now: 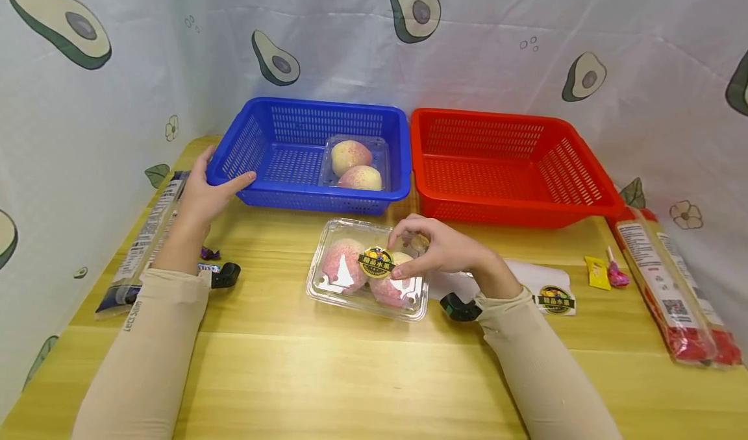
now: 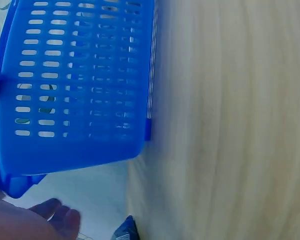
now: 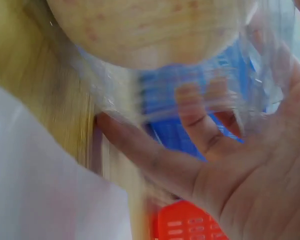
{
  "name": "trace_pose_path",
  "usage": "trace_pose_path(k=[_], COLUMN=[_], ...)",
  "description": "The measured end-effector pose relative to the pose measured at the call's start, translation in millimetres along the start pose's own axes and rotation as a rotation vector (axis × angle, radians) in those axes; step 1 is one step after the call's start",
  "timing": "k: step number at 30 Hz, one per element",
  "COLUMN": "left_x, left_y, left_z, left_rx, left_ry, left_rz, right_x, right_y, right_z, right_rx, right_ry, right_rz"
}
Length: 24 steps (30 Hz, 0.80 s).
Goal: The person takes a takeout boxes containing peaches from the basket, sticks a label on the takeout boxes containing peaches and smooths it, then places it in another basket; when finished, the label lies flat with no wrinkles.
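A clear plastic fruit box point(image 1: 328, 284) holding two pink peaches point(image 1: 343, 265) and bearing a black-and-gold label point(image 1: 376, 262) sits on the table. My right hand point(image 1: 444, 248) grips the box's right end, thumb and fingers spread over its lid; the right wrist view is blurred, with fingers point(image 3: 155, 160) against the plastic. At the left front corner of the blue basket point(image 1: 315, 200), my left hand point(image 1: 204, 193) lies with its thumb extended over the rim. In the left wrist view its fingers point(image 2: 65, 220) are loosely extended beside that corner. Another clear box point(image 1: 382, 158) of two peaches is inside the basket.
A red basket point(image 1: 514, 209) adjoins the blue one. White label paper point(image 1: 540, 278) lies under my right forearm. A long blue-ended packet point(image 1: 146, 239) lies left, a red-ended packet point(image 1: 672, 291) right. Wrapped sweets include a yellow one point(image 1: 597, 272) and a lollipop point(image 1: 617, 274).
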State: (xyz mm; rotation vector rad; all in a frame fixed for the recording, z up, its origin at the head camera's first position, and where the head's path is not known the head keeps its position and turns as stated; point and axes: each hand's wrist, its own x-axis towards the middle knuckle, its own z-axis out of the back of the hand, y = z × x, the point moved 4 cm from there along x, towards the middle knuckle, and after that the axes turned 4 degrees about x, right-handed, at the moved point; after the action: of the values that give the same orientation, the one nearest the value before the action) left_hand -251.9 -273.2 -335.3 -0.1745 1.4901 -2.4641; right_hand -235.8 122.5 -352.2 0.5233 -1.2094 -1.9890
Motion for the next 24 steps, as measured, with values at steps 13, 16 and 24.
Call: trace_pose_path(k=[13,16,24], left_x=[4.4,4.9,3.8], left_y=[8.8,8.7,5.9], left_z=[-5.0,-5.5,-5.7], left_rx=[-0.084,-0.088,-0.082], left_ry=[0.068,0.071,0.054], left_rz=[0.027,0.026,0.026], right_x=[-5.8,-14.5,-48.0], right_y=[27.4,39.1,59.1], right_z=[5.4,18.3,67.7], right_rx=[0.043,0.11,0.404], right_ry=[-0.088,-0.128,-0.555], right_rz=[0.091,0.148,0.188])
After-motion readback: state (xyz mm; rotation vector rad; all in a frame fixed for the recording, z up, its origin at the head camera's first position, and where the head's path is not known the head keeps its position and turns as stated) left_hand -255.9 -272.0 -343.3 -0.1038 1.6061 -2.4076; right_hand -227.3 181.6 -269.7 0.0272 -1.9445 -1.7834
